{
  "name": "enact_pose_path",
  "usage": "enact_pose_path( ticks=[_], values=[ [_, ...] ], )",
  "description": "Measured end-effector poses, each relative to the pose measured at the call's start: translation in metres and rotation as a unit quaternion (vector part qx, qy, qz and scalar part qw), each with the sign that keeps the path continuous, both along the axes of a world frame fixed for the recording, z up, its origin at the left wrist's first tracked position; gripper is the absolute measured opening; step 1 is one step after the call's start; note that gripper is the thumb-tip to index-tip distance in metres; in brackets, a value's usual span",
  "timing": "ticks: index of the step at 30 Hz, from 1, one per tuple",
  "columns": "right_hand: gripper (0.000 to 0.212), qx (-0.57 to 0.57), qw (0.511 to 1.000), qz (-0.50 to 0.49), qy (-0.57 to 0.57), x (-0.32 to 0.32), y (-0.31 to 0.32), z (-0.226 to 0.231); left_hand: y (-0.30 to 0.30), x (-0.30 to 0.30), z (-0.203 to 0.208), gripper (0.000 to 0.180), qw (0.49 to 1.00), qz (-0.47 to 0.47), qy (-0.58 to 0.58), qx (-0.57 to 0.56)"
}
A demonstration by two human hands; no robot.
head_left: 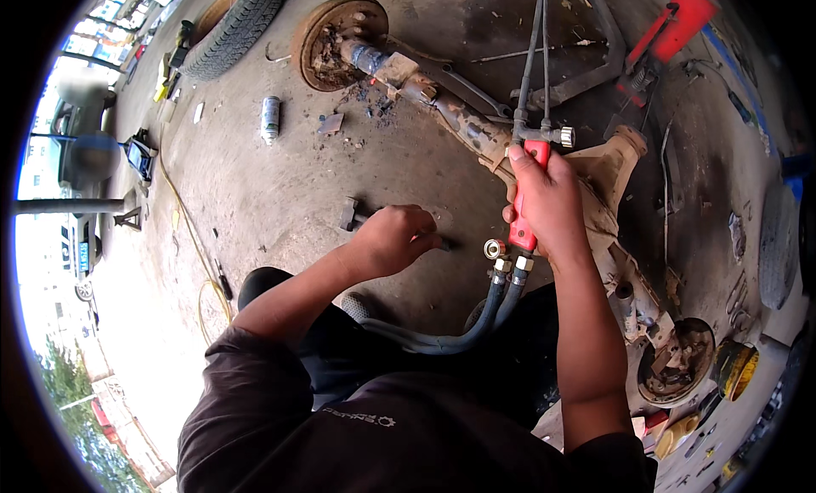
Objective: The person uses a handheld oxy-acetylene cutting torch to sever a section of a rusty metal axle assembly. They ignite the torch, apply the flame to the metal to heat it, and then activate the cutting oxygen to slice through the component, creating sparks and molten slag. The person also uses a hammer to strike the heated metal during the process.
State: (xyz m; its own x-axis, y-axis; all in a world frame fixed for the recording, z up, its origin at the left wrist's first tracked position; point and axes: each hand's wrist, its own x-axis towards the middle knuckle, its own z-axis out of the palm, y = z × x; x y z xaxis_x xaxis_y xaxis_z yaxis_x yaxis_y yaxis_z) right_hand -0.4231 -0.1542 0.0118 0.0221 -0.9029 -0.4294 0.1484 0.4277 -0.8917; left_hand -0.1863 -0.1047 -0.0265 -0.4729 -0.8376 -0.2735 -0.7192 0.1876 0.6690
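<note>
My right hand grips the red handle of a gas cutting torch. Its thin metal tubes run up and away from me, and two dark hoses hang from its lower end toward my lap. My left hand is closed around the handle of a hammer lying on the concrete floor. A rusty, mud-caked rear axle lies across the floor behind both hands, with a brake drum plate at its far end and a hub at the near right.
A tyre lies at the upper left, with a spray can near it. A red jack stands at the upper right. A yellow hose curls over the floor on the left. Tins and small tools crowd the right edge.
</note>
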Motion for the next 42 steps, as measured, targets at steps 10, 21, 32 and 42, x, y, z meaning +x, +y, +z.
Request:
enact_pose_path(
  ticks=[10,21,32,42],
  values=[
    [0.024,0.077,0.994,0.078,0.0,0.04,-0.008,-0.015,0.01,0.026,-0.021,0.025,0.989,-0.103,0.094,0.039],
    [0.026,0.093,0.991,-0.015,0.091,0.047,0.007,0.016,0.089,0.055,-0.02,0.043,0.941,-0.247,-0.019,0.229],
    [0.021,0.165,0.986,-0.018,0.011,0.051,0.017,0.036,0.133,0.023,0.02,0.042,0.927,-0.194,-0.148,0.284],
    [0.02,0.113,0.99,-0.087,0.022,-0.019,0.022,0.084,0.126,-0.016,0.001,0.038,0.905,-0.213,-0.132,0.344]
  ],
)
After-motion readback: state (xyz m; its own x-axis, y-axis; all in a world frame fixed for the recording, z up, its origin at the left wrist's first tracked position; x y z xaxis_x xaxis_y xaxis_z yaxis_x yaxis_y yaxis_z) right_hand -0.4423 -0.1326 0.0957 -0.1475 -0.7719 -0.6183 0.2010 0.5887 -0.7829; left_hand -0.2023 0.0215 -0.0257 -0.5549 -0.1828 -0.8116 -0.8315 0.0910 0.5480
